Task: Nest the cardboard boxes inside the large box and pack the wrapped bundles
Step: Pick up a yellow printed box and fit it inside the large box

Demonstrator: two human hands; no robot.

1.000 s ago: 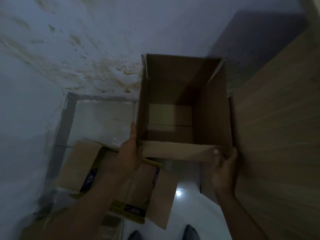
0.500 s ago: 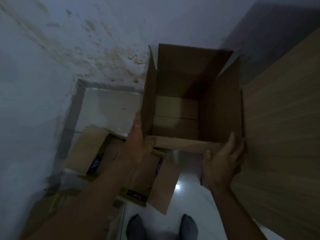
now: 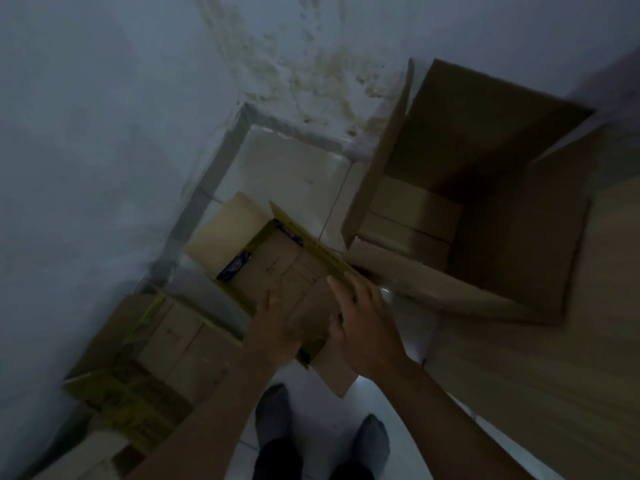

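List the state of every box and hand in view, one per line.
Large box: open, upright on the floor, nothing nested inside.
Yellow-edged box: open, flaps out, on the floor.
Left hand: open, reaching into the yellow-edged box.
Right hand: open, on that box's edge.
Flattened cartons: piled by the wall.

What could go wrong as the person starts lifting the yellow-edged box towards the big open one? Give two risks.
1. The yellow-edged box has open flaps that could catch on the large box rim.
2. The left hand and right hand both rest at its near end, so the far end may tip.
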